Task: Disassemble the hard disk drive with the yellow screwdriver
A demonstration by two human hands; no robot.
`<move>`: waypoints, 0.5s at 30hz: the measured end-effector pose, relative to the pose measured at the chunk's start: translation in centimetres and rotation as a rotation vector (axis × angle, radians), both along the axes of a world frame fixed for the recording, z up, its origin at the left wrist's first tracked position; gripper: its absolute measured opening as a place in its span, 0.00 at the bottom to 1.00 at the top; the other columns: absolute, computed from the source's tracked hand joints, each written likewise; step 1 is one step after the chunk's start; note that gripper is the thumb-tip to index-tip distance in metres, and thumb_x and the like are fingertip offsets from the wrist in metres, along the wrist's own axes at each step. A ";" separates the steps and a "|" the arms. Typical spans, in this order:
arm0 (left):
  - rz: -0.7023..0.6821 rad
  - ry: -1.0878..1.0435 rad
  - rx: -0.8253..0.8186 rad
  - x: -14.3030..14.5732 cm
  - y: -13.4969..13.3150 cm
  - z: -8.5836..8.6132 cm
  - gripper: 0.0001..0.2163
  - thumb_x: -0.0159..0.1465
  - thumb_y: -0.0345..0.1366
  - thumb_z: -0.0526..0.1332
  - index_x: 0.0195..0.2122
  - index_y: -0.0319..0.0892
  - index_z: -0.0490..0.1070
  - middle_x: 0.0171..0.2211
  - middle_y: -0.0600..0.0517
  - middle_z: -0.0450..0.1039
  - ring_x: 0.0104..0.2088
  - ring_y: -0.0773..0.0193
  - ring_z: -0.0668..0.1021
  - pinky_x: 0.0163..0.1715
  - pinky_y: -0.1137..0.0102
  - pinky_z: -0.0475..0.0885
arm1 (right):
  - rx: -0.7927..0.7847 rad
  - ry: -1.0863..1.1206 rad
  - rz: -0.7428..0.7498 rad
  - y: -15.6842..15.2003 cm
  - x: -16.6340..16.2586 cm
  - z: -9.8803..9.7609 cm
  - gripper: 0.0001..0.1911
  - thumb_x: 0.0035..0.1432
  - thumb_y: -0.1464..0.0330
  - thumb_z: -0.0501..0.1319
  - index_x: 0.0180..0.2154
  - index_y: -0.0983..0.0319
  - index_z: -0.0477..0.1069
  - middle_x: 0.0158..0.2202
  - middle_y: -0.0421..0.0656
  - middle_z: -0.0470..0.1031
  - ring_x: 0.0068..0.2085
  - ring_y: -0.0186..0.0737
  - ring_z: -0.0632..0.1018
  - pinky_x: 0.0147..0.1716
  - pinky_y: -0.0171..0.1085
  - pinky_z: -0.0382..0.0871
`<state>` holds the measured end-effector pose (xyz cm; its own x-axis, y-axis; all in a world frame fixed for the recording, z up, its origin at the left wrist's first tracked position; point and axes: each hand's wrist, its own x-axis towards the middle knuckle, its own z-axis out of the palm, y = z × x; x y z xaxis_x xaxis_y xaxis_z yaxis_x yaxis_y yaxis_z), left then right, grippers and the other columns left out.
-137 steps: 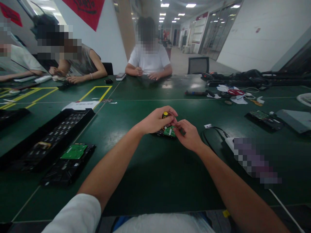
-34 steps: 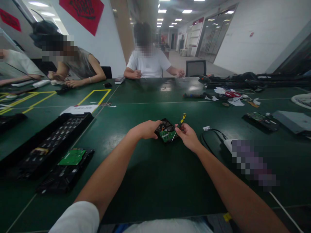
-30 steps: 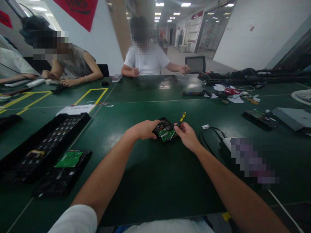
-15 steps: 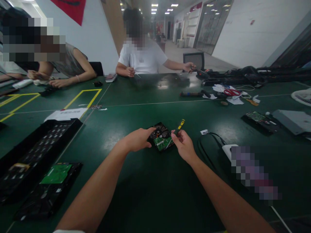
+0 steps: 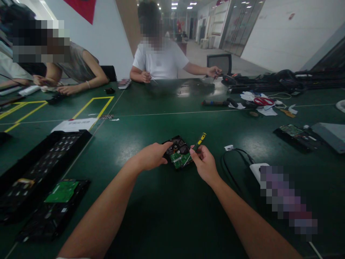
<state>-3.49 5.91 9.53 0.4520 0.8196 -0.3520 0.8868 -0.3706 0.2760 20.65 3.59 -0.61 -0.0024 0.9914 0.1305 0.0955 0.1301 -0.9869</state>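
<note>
Green tabletop beneath device, white wall

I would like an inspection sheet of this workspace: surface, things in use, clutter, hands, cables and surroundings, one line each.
Surface: green table, yellow tape at far left.
Things in use: black device with green board; yellow-and-dark screwdriver, shaft slanting over the board.
Clutter: long black tray and black unit at left; papers and red item farther right.
Hands: left hand at the device's left edge; right hand grips the screwdriver, tip contact unclear.
Cables: black cable beside a mostly blurred white block; white cable at its near end.
Surroundings: person in white shirt opposite; another in grey top; chair.
</note>
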 end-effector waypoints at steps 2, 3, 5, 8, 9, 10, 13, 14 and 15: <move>0.007 0.004 0.008 0.1 0.0 0.1 0.36 0.64 0.36 0.64 0.72 0.47 0.53 0.54 0.43 0.79 0.47 0.52 0.82 0.40 0.67 0.71 | -0.004 -0.002 -0.012 0.0 0.0 0.0 0.18 0.64 0.54 0.65 0.50 0.57 0.74 0.49 0.48 0.79 0.46 0.49 0.81 0.43 0.45 0.78; 0.013 0.011 0.009 0.2 -0.1 0.1 0.36 0.64 0.36 0.64 0.72 0.47 0.53 0.53 0.43 0.79 0.47 0.51 0.82 0.40 0.67 0.71 | -0.006 -0.005 -0.015 0.0 -0.1 -0.1 0.18 0.64 0.53 0.65 0.50 0.57 0.74 0.49 0.48 0.79 0.46 0.49 0.81 0.43 0.45 0.78; 0.014 0.022 0.010 0.3 -0.1 0.2 0.35 0.64 0.37 0.63 0.72 0.47 0.53 0.53 0.43 0.79 0.47 0.51 0.82 0.39 0.66 0.71 | -0.006 -0.011 -0.023 0.1 -0.1 -0.1 0.19 0.64 0.53 0.65 0.50 0.57 0.74 0.49 0.48 0.79 0.46 0.49 0.81 0.43 0.46 0.78; -0.003 0.029 0.015 0.3 -0.2 0.3 0.36 0.64 0.37 0.63 0.73 0.46 0.52 0.54 0.41 0.78 0.47 0.51 0.82 0.39 0.66 0.71 | -0.001 -0.022 -0.034 0.2 -0.2 -0.2 0.19 0.64 0.53 0.65 0.50 0.57 0.74 0.49 0.48 0.79 0.46 0.49 0.81 0.44 0.46 0.78; -0.005 0.035 0.017 0.3 -0.3 0.2 0.36 0.65 0.37 0.63 0.73 0.46 0.51 0.54 0.41 0.78 0.47 0.50 0.82 0.39 0.66 0.71 | 0.000 -0.025 -0.040 0.2 -0.2 -0.2 0.19 0.64 0.53 0.65 0.50 0.57 0.74 0.49 0.48 0.79 0.46 0.49 0.81 0.44 0.46 0.78; -0.002 0.042 0.019 0.3 -0.3 0.2 0.36 0.65 0.37 0.63 0.73 0.45 0.51 0.54 0.40 0.78 0.47 0.50 0.82 0.39 0.66 0.71 | 0.001 -0.028 -0.044 0.2 -0.2 -0.2 0.18 0.64 0.53 0.65 0.50 0.57 0.74 0.49 0.48 0.79 0.46 0.49 0.81 0.44 0.46 0.78; 0.014 0.066 0.026 0.4 -0.4 0.2 0.36 0.66 0.39 0.63 0.73 0.45 0.50 0.54 0.40 0.78 0.46 0.50 0.82 0.38 0.66 0.71 | -0.002 -0.029 -0.042 0.2 -0.2 -0.4 0.18 0.64 0.54 0.65 0.49 0.57 0.74 0.49 0.48 0.79 0.47 0.50 0.81 0.43 0.46 0.78; 0.017 0.073 0.029 0.5 -0.4 0.2 0.36 0.66 0.39 0.63 0.74 0.46 0.50 0.53 0.40 0.78 0.46 0.49 0.82 0.39 0.65 0.71 | -0.005 -0.024 -0.037 0.2 -0.2 -0.4 0.18 0.64 0.54 0.66 0.49 0.57 0.74 0.49 0.48 0.79 0.47 0.50 0.80 0.42 0.45 0.78; 0.019 0.078 0.031 0.5 -0.3 0.2 0.37 0.66 0.39 0.63 0.74 0.46 0.50 0.53 0.40 0.78 0.46 0.49 0.82 0.40 0.65 0.72 | -0.009 -0.016 -0.030 0.3 -0.2 -0.4 0.18 0.64 0.54 0.66 0.49 0.57 0.74 0.49 0.48 0.79 0.47 0.50 0.80 0.41 0.45 0.79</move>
